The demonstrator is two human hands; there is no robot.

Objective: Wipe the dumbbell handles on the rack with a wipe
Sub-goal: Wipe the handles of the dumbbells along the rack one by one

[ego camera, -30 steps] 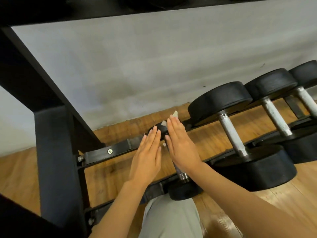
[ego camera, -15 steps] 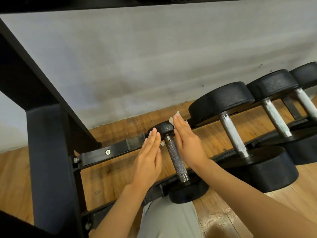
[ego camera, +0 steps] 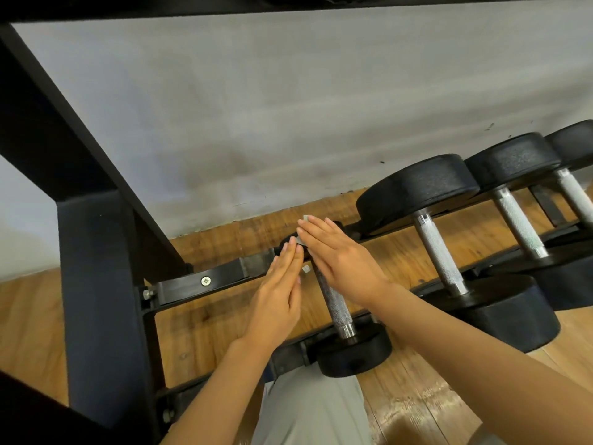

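The step in hand looks like wiping the handle [ego camera: 332, 297] of the smallest dumbbell [ego camera: 349, 351], which lies at the left end of the rack [ego camera: 205, 281], its near head low in front and its far head mostly hidden behind the fingers. The left hand [ego camera: 277, 303] and the right hand [ego camera: 341, 261] are both flat, fingers straight and close together, set on either side of the far part of that handle like two palms pressing toward each other. A small pale wipe [ego camera: 305, 218] shows only in bits: a corner above the right fingertips and a scrap between the two hands; which hand carries it I cannot tell, and neither hand curls round anything. The near stretch of the handle is bare and in plain view. As a judgement, the next move calls for drawing the pressed palms along the knurled bar toward the near head, then shifting right to the next dumbbell [ego camera: 439, 252]. Counted: four dumbbells in view, one small and three larger to its right, the farthest cut off by the edge; one wipe; two hands.
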